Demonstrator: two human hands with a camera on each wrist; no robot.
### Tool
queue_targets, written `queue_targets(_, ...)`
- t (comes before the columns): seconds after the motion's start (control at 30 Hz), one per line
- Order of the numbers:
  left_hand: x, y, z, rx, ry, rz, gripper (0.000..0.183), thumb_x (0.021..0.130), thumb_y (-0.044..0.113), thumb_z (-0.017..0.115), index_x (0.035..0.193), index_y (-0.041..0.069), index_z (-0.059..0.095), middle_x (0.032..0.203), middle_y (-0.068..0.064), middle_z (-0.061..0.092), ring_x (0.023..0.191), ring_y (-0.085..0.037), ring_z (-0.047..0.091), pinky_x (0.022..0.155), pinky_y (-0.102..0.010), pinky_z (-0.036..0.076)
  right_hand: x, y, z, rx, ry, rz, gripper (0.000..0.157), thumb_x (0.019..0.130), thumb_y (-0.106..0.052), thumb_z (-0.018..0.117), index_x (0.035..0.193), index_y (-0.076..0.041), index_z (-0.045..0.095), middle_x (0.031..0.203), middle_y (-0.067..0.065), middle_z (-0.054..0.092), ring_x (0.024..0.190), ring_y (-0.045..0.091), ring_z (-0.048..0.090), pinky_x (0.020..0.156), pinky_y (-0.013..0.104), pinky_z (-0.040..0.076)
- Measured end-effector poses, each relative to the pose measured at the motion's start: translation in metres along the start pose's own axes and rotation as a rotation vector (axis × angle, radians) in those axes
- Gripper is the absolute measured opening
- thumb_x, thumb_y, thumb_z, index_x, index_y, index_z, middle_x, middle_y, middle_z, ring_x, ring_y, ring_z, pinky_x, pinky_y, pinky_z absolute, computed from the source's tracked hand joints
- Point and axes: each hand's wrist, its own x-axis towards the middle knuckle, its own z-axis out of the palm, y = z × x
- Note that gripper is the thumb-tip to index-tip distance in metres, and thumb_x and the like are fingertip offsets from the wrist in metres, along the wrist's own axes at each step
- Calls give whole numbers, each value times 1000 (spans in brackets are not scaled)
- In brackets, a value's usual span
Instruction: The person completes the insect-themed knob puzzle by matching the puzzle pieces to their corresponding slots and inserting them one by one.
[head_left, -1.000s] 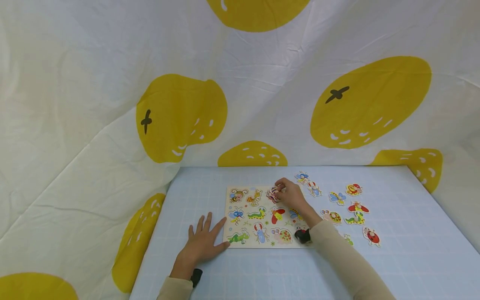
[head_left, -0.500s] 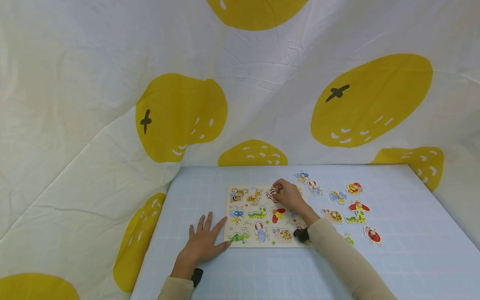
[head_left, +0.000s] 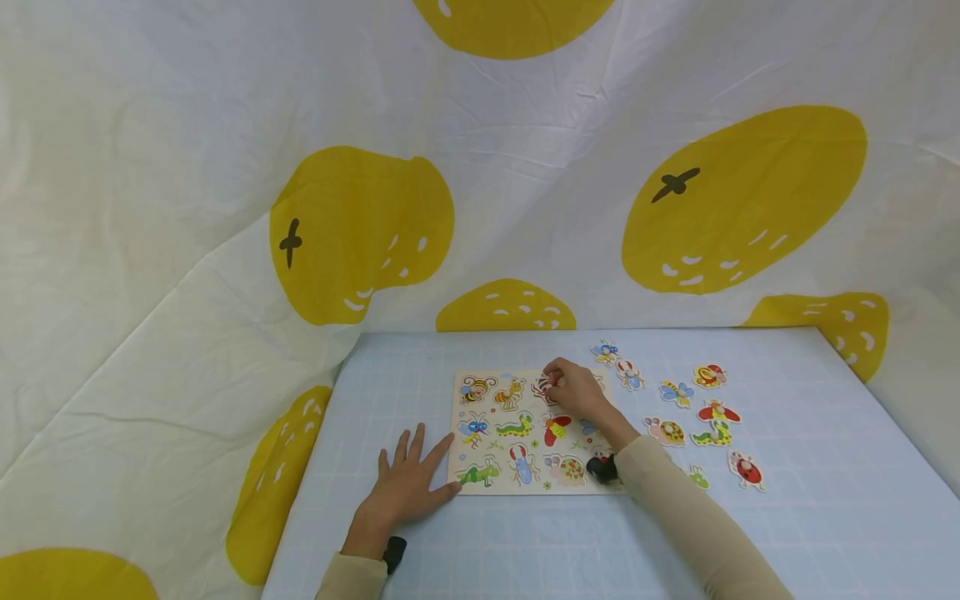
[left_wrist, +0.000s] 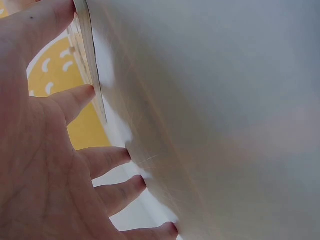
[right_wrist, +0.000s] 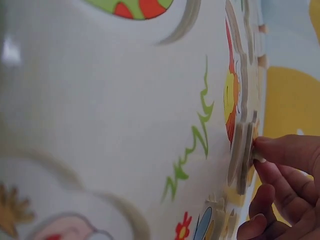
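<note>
A wooden peg puzzle board [head_left: 487,454] with printed insects lies on the table. At its top row my right hand [head_left: 581,392] pinches the small knob of a striped dark-red puzzle piece [head_left: 542,390]. In the right wrist view the thumb and index finger of my right hand [right_wrist: 287,175] hold that knob, and the piece [right_wrist: 245,157] is seen edge-on at the board. Whether it sits fully in its recess cannot be told. My left hand [head_left: 405,487] lies spread on the table, thumb and index fingertips at the board's left edge [left_wrist: 90,55].
Loose insect pieces lie right of the board, among them a ladybird [head_left: 746,470], a snail [head_left: 666,432], a stag beetle [head_left: 629,376] and a blue-winged bee [head_left: 677,394]. A caterpillar [head_left: 711,434] touches a red-winged piece [head_left: 718,412]. A fruit-print cloth [head_left: 510,208] hangs behind the table.
My right hand has shifted very slightly left with the striped piece still pinched at the top row. The left hand stays put, and the loose pieces lie as before.
</note>
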Motion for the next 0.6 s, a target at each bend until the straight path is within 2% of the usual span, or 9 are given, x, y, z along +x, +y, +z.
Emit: queue_targets(0.6,-1,3,0,14,3,-16,79,89,61,64,156,31,36,164,-20,15,148,-47,9,109,-75,9,1,0,-1,-4,-30,2,30,90,-7,71,118,-4,63,98,7,66,67,17,54,63,32,46)
